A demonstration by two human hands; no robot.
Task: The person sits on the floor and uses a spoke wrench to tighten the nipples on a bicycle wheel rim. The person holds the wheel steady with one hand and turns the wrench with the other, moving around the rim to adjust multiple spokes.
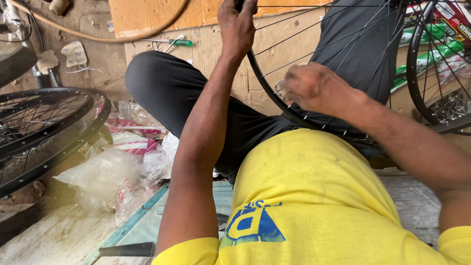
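1. Left hand (237, 25) is up at the top of the shot, fingers (245, 7) curled tight around the black rim (267, 88) of a bicycle wheel, thumb side toward us. Solid grip, nothing loose about it.
2. Right hand (314, 88) sits lower, right at the inside of that same rim, fingers bunched together and pinching something small and silvery (280, 88) where a spoke meets the rim. Can't tell exactly what the little metal bit is, it's mostly hidden behind the knuckles.
3. The wheel itself stands roughly upright across the person's lap, its lower arc resting against the dark trousers (186, 93), thin spokes (319, 29) fanning up and to the right from the rim.
4. Person's sitting on the floor in a yellow shirt (314, 196) with a blue print on it, one knee bent out toward the left.
5. Another spoked wheel (431, 98) is just off to the right, overlapping some red and green packets (441, 29).
6. Over on the left there are two more black rims (59, 132) lying stacked, with crumpled clear plastic bags (113, 172) next to them.
7. Behind the knee, flattened cardboard (147, 17) on dirt ground, a tan hose (122, 37) curving over it, and a green-handled tool (176, 42) lying on the cardboard.
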